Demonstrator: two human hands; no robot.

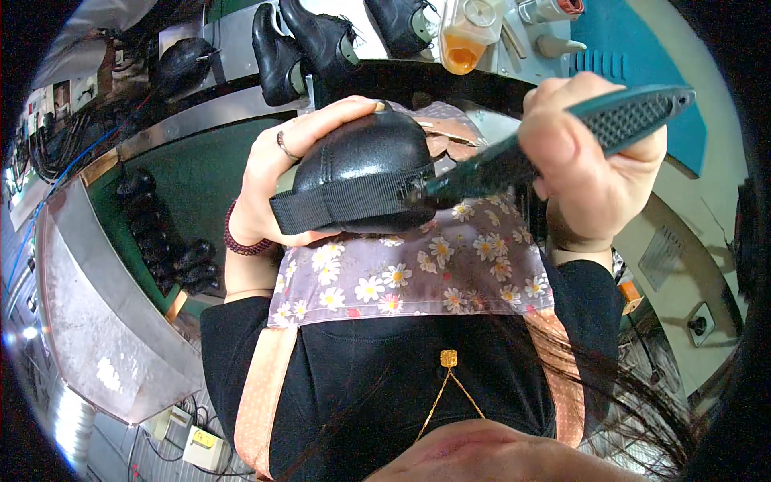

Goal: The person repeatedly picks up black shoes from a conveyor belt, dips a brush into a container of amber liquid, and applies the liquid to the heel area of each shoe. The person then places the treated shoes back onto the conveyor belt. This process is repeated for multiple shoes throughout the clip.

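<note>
- Black shoe (361, 165) sits in front of the person's chest, above a flowered apron (418, 277), its rounded, glossy part turned up toward the camera.
- Left hand (281, 173) cups the shoe from the left side, fingers curled over the top and thumb underneath, closed firmly around it; a ring sits on one finger and a dark red bead bracelet (241, 237) circles the wrist.
- Black webbing strap (345, 207) runs across the shoe's lower edge, under the left palm.
- Right hand (590, 173) is wrapped in a fist around a dark teal tool handle (630, 112) with a textured grip.
- Tool's dark tip (426, 191) touches the shoe at the right end of the strap.
- More black shoes (309, 44) stand on the bench beyond, near a clear bottle with orange liquid (466, 36).
- Green conveyor (193, 185) carries further dark shoes at the left.
</note>
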